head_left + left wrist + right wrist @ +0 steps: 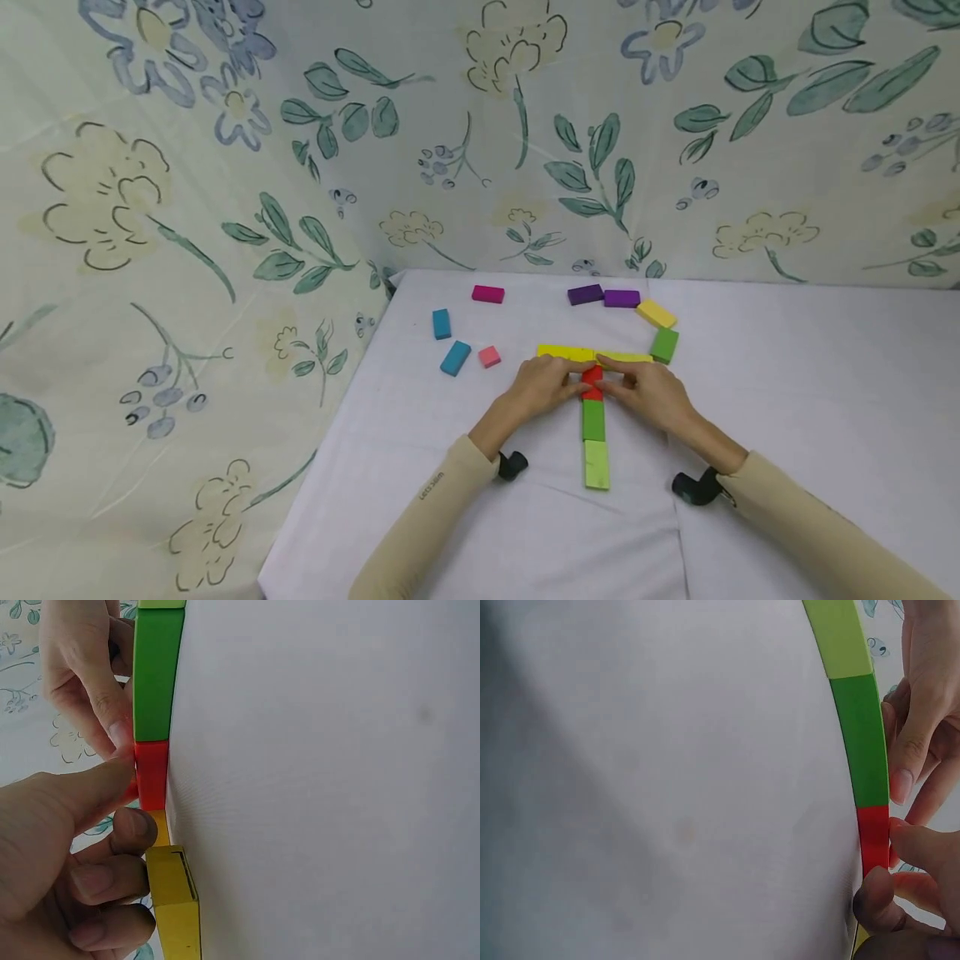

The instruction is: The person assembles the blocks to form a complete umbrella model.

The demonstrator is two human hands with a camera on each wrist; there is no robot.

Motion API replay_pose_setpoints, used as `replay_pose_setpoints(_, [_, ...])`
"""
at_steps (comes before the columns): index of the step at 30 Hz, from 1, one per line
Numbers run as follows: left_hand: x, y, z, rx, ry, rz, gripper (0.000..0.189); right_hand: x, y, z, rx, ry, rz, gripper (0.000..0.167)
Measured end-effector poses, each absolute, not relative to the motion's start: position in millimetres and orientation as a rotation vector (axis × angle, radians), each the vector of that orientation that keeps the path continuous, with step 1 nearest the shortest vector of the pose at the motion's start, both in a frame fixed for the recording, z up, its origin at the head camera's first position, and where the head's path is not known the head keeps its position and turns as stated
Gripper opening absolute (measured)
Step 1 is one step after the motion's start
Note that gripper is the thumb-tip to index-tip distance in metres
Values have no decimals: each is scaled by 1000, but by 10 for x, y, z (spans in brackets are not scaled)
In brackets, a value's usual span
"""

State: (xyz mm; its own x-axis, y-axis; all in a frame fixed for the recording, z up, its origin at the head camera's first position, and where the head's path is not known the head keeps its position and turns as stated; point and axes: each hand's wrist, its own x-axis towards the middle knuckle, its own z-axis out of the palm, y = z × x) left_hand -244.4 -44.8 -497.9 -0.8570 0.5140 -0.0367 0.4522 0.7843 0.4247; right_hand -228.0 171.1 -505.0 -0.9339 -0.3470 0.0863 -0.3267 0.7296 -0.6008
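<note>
A red block point(594, 374) sits in an upright line of blocks on the white cloth, between a green block point(593, 421) and two yellow blocks point(562, 352) set crosswise above it. A light green block point(597, 465) forms the near end. My left hand point(542, 387) grips the red block from the left, thumb and index finger against it. From the right, my right hand point(656, 392) holds the same block with thumb and index finger. In the left wrist view, my curled left fingers also lie beside a yellow block point(175, 900).
Right of the crosswise pair, a green block point(664, 345), a yellow block point(656, 313) and two purple blocks point(622, 298) make a bent row. Two blue blocks point(455, 358), a pink block point(490, 357) and a magenta block point(488, 294) lie left. A floral curtain point(480, 167) hangs behind.
</note>
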Motion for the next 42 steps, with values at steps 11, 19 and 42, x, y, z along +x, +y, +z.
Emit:
replay_pose_setpoints(11, [-2446,-500,-4875,765,2721,645,64,-2253,1716,-4997,-564,2895,-928,54])
replay_pose_setpoints(19, [-2413,-480,-4920,832,2804,510,81,-2246,1716,-5027,-564,2900,-941,56])
replay_pose_setpoints(42, [-2386,-451,-4911,828,2865,421,81,-2271,1728,-5075,-584,2908,-932,59])
